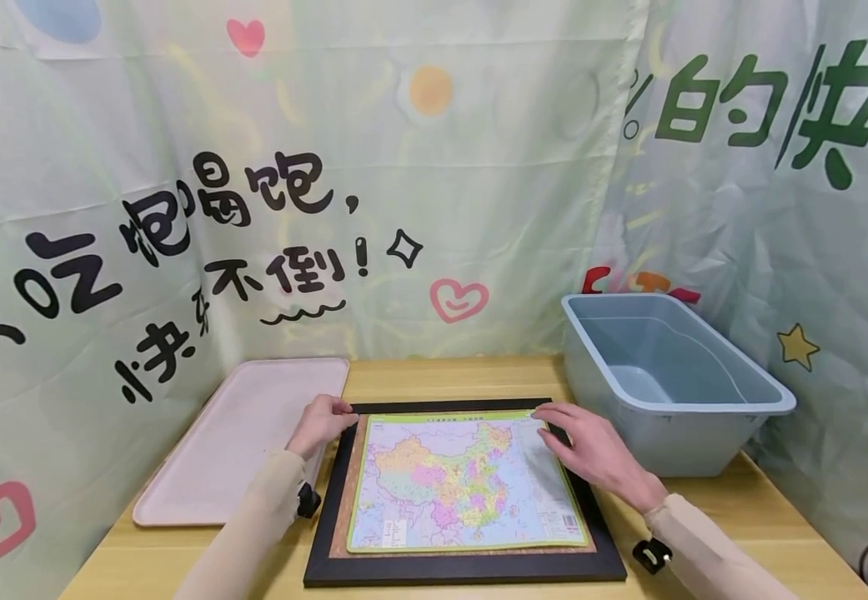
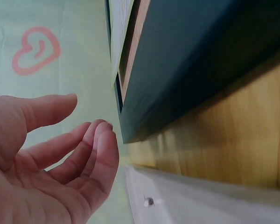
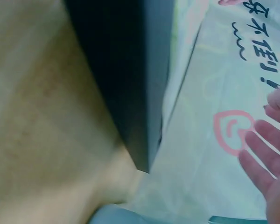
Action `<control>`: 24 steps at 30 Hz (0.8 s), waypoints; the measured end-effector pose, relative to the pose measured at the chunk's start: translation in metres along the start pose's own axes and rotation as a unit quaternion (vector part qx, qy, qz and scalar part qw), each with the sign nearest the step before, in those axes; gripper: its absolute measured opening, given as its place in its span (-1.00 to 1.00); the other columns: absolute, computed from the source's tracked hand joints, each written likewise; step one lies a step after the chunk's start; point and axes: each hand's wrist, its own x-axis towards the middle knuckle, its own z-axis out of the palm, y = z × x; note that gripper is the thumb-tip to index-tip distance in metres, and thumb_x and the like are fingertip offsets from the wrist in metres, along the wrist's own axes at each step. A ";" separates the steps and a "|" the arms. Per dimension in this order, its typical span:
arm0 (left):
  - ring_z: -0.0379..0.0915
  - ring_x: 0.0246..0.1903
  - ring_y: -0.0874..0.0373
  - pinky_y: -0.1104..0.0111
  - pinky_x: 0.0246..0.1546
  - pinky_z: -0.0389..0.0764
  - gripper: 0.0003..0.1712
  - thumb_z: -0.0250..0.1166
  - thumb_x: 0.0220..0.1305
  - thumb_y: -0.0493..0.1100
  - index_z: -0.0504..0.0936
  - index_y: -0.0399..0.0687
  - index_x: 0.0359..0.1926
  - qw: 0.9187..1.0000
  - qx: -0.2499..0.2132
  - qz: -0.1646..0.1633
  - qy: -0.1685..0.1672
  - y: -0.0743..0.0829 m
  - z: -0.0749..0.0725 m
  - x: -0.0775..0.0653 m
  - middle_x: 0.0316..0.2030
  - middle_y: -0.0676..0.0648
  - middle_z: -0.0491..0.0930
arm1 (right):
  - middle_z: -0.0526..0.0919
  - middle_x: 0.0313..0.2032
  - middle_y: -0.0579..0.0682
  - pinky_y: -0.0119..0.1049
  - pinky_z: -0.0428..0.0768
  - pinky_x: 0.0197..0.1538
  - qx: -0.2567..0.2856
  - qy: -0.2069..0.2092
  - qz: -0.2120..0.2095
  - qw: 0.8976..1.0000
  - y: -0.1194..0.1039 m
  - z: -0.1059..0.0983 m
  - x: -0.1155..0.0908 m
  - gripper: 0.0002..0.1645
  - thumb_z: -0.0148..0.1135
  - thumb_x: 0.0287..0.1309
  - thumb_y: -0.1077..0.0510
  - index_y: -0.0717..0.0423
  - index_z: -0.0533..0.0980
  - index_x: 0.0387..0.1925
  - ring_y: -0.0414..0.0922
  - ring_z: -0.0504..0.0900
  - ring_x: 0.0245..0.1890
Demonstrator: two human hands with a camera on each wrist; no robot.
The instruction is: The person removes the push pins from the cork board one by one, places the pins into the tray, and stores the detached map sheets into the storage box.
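Observation:
A colourful map of China (image 1: 441,483) with a green border lies inside a black rectangular frame (image 1: 464,570), turned slightly askew over the brown backing (image 1: 340,533). At the frame's far left corner, my left hand (image 1: 321,425) holds nothing, its fingers loosely bent in the left wrist view. The black frame edge (image 2: 163,65) stands close beside those fingers. My right hand (image 1: 591,446) is over the far right corner of the map, fingers spread and relaxed. The right wrist view shows the right fingers (image 3: 266,154) gripping nothing, apart from the frame's side (image 3: 126,84).
A pale pink tray (image 1: 253,433) lies on the wooden table (image 1: 449,375) at the left. At the back right stands a deep grey-blue plastic tub (image 1: 674,425). Printed fabric (image 1: 403,183) hangs behind and at both sides.

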 end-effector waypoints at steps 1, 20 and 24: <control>0.56 -0.31 0.01 0.28 -0.34 0.58 -0.67 0.35 0.24 -0.18 0.63 -0.35 -0.06 1.000 -0.002 0.004 -0.004 0.001 0.001 -0.001 -0.16 -0.23 0.63 | 0.70 -0.12 -0.06 -0.14 0.63 -0.19 -0.001 0.020 -0.004 1.000 0.000 -0.002 0.001 -0.67 0.45 0.02 0.18 0.02 0.68 -0.10 -0.10 0.69 -0.15; 0.52 -0.52 0.13 0.30 -0.43 0.59 -0.80 0.36 0.22 -0.24 0.66 -0.35 -0.23 0.997 0.002 0.045 -0.056 0.008 0.014 -0.016 -0.35 -0.15 0.65 | 0.71 -0.20 0.12 -0.52 0.36 0.16 0.000 0.263 -0.021 0.965 0.000 -0.045 0.016 -0.77 0.18 0.12 0.23 0.23 0.69 -0.25 0.08 0.63 -0.19; 0.45 -0.59 0.13 0.30 -0.49 0.54 -0.83 0.38 0.20 -0.24 0.62 -0.26 -0.43 0.995 0.014 0.050 -0.085 0.010 0.016 -0.019 -0.52 -0.13 0.60 | 0.72 -0.21 0.13 -0.30 0.39 0.11 -0.031 0.277 0.033 0.960 0.009 -0.052 0.012 -0.77 0.23 0.03 0.26 0.22 0.70 -0.26 0.11 0.62 -0.18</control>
